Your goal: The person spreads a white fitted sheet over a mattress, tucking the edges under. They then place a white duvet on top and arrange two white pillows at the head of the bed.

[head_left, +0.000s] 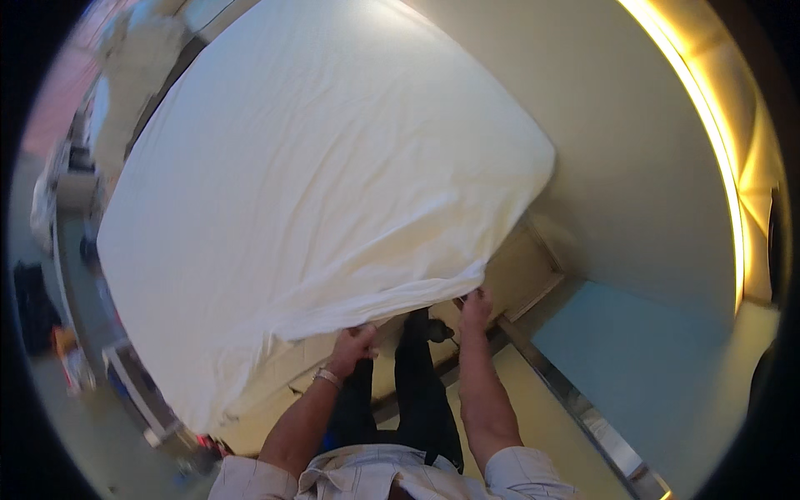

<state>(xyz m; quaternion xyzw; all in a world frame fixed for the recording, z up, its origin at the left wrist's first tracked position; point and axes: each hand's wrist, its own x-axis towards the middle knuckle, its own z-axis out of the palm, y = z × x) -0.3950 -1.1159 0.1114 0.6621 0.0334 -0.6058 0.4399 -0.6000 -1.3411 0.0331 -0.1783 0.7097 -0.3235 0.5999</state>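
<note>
A white bed sheet covers a large mattress, with wrinkles running across it toward me. Its near edge is bunched and lifted between my two hands. My left hand, with a band on the wrist, is closed on the sheet's hem at the middle of the near side. Farther right, my right hand pinches the hem near the sheet's right corner. Under the raised hem, part of the mattress side shows. The fingertips of both hands are partly hidden by the cloth.
A plain wall rises close along the bed's right side, with a glowing light strip on it. A light blue panel and a dark rail lie at lower right. Shelves and assorted items line the left.
</note>
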